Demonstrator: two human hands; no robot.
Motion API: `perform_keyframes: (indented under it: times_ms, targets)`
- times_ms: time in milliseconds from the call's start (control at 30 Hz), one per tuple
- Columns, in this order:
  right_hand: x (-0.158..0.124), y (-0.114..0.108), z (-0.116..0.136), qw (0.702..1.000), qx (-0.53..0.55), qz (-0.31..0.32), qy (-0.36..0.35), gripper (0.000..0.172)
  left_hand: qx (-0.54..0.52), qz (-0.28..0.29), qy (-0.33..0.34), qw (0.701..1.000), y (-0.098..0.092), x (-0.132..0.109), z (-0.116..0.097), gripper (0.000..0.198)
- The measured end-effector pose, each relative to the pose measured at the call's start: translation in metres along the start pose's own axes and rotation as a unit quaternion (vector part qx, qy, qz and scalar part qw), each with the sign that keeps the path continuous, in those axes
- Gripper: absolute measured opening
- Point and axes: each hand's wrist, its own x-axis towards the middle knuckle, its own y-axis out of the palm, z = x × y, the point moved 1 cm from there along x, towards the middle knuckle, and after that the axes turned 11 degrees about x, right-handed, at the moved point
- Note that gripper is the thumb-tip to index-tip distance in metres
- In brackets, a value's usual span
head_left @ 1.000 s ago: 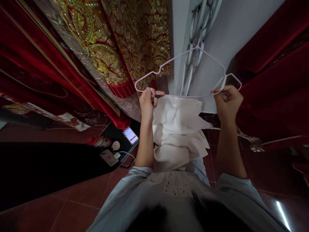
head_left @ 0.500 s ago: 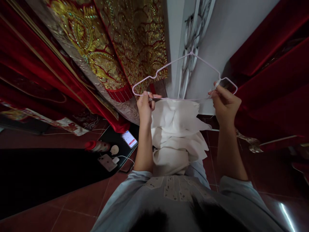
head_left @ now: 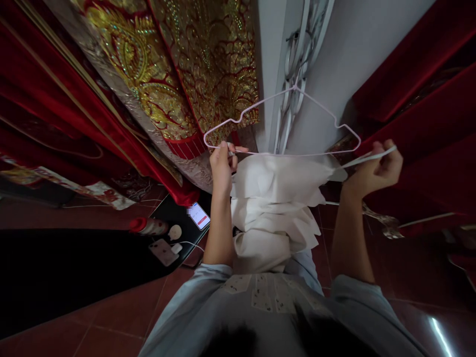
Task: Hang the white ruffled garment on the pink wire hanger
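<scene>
Left hand [head_left: 222,166] pinching hanger [head_left: 295,88]; right hand [head_left: 375,171] pinching white strap [head_left: 362,159]; gold garment [head_left: 211,64] behind hanger

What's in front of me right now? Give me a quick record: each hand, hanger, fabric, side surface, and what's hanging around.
Left hand: gripping the lower bar of the pink hanger near its left end
Right hand: holding a white strap, apart from the hanger
Hanger: hook end pointing away from the wearer
Fabric: white, layered cloth below the hanger
Side surface: black, with a lit phone and a red-lidded bottle
Hanging around: gold embroidered garment left, red cloth right
</scene>
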Motion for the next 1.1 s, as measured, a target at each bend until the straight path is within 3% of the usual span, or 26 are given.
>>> perform_keyframes:
  times_ms: [67,100,200,267,400,500,567,667,733,833,933,1100]
  targets:
    - [-0.015,-0.001,0.009,0.999,0.015,-0.025,-0.043,0.031,0.0,0.013,0.007,1.0,0.004,-0.003,0.005,0.047]
    - [-0.022,0.002,0.014,0.998,0.013,0.02,-0.05,0.029,-0.001,0.015,0.015,1.0,0.006,-0.006,0.008,0.045]
    - [-0.04,0.017,0.026,0.965,-0.012,0.26,-0.025,0.023,-0.002,-0.002,0.028,1.0,0.012,-0.016,0.017,0.034]
    - [-0.046,0.025,0.029,0.941,-0.026,0.338,-0.013,0.024,-0.001,-0.048,0.045,0.998,0.009,-0.02,0.023,0.023]
    - [-0.047,0.027,0.028,0.946,-0.025,0.323,-0.004,0.027,0.019,-0.179,0.146,0.973,-0.019,-0.012,0.025,0.013]
    - [-0.046,0.022,0.025,0.948,0.007,0.316,0.037,0.029,0.069,-0.217,0.219,0.949,-0.041,0.001,0.015,0.012]
    - [-0.047,0.02,0.024,0.944,0.032,0.32,0.077,0.032,0.097,-0.17,0.242,0.95,-0.047,0.009,0.001,0.015]
    - [-0.049,0.019,0.024,0.934,0.037,0.339,0.11,0.039,0.13,-0.018,0.191,0.973,-0.038,0.018,-0.025,0.03]
    - [-0.051,0.02,0.024,0.926,0.006,0.364,0.099,0.045,0.16,0.05,0.136,0.976,-0.026,0.023,-0.041,0.029]
    - [-0.051,0.021,0.026,0.914,-0.056,0.398,0.046,0.055,0.231,0.118,0.106,0.96,-0.009,0.032,-0.058,0.025]
    - [-0.05,0.018,0.03,0.902,-0.081,0.424,0.012,0.061,0.241,0.109,0.108,0.958,-0.002,0.04,-0.06,0.03]
    - [-0.05,0.01,0.037,0.902,-0.066,0.426,0.013,0.059,0.099,-0.041,0.07,0.992,-0.005,0.036,-0.031,0.019]
